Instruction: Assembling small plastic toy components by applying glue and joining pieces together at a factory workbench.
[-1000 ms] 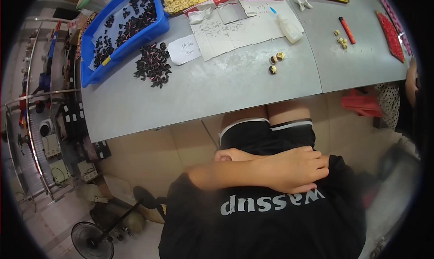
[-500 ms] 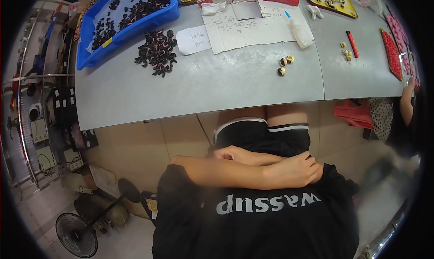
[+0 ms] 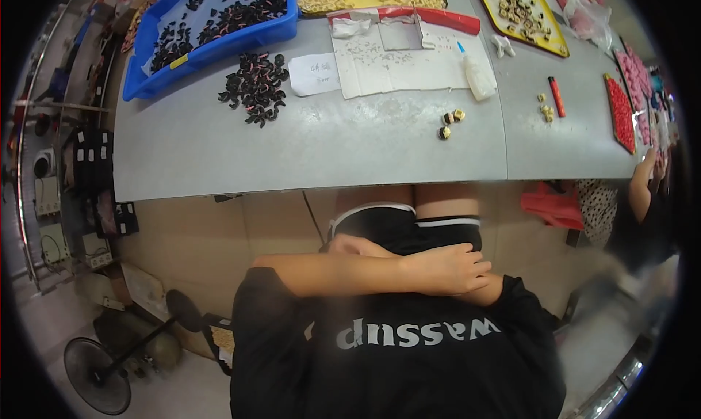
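My forearms are crossed over my lap, below the table edge. My left hand (image 3: 449, 269) lies across my right forearm, near the elbow, with its fingers stretched out and slightly apart and nothing in them. Under the left forearm, my right hand (image 3: 358, 245) rests by my black shorts (image 3: 380, 222); its fingers are largely hidden. Neither hand touches anything on the grey table (image 3: 307, 160). Nearest on the tabletop are a few small black and cream pieces (image 3: 447, 127) and a pile of black curved pieces with pink edges (image 3: 254, 90).
Along the back stand a blue tray (image 3: 139, 86) of black pieces and yellow trays (image 3: 561, 50) of cream pieces. A white glue bottle (image 3: 478, 79) lies on white cardboard (image 3: 358, 83). Right are a red marker (image 3: 557, 97) and another person's arm (image 3: 641, 189). A fan (image 3: 95, 375) stands lower left.
The whole view has shifted, so the table's things sit somewhat lower and my body further left. My arms stay crossed; the left hand's fingers lie straighter on the right forearm.
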`<action>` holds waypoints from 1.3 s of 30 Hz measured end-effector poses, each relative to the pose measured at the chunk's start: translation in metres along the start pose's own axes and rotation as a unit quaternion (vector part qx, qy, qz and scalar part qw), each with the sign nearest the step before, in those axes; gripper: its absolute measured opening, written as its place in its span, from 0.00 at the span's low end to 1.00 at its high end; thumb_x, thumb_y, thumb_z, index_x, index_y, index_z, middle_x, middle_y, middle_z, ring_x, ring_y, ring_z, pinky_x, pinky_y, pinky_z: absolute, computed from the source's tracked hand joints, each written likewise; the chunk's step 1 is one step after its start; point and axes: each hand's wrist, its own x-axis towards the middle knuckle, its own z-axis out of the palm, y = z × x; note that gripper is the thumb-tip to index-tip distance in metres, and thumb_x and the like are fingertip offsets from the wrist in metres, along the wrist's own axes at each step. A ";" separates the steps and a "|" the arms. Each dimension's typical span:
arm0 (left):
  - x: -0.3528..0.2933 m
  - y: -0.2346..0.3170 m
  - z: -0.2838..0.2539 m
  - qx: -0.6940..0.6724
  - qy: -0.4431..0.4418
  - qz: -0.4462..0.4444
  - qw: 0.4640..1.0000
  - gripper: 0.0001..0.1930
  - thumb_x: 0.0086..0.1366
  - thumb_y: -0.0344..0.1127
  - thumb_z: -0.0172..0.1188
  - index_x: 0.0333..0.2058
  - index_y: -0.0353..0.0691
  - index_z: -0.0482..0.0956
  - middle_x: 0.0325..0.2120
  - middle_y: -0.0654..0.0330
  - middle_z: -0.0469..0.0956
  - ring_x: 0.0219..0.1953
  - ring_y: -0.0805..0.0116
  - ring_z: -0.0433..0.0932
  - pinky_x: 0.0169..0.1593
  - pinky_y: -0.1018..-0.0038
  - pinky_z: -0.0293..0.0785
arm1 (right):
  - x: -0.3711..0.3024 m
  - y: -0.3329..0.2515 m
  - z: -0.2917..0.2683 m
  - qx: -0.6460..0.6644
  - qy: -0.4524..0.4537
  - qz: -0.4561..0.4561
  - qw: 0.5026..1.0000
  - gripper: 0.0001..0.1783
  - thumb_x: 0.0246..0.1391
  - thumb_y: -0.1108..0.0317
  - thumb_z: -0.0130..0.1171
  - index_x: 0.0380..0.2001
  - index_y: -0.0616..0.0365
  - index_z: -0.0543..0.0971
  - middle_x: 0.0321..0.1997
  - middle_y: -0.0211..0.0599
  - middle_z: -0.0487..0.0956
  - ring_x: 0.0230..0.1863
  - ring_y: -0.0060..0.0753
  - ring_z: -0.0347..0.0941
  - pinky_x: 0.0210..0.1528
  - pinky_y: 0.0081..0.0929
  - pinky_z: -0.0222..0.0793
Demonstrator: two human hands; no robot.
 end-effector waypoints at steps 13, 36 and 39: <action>-0.063 -0.044 -0.103 -0.022 0.107 -0.143 0.984 0.11 0.47 0.30 0.57 0.32 0.37 0.73 0.31 0.57 0.74 0.35 0.60 0.74 0.38 0.69 0.72 | -0.031 -0.015 -0.016 -0.368 0.221 -0.031 0.903 0.07 0.58 0.68 0.44 0.38 0.53 0.71 0.37 0.33 0.72 0.46 0.20 0.67 0.50 0.22 0.62; -0.182 -0.097 -0.197 0.314 0.338 -0.533 0.709 0.05 0.57 0.27 0.56 0.32 0.35 0.72 0.29 0.57 0.71 0.32 0.63 0.72 0.37 0.72 0.69 | -0.092 -0.182 0.110 -0.183 -0.208 -0.395 0.876 0.08 0.55 0.75 0.47 0.38 0.64 0.72 0.38 0.43 0.70 0.39 0.37 0.66 0.42 0.29 0.61; -0.178 -0.101 -0.193 0.296 0.354 -0.519 0.719 0.04 0.58 0.26 0.55 0.32 0.34 0.72 0.29 0.58 0.70 0.30 0.66 0.72 0.35 0.74 0.69 | -0.095 -0.211 0.144 -0.112 -0.308 -0.430 0.841 0.14 0.58 0.70 0.47 0.44 0.68 0.72 0.42 0.42 0.70 0.36 0.33 0.66 0.39 0.25 0.62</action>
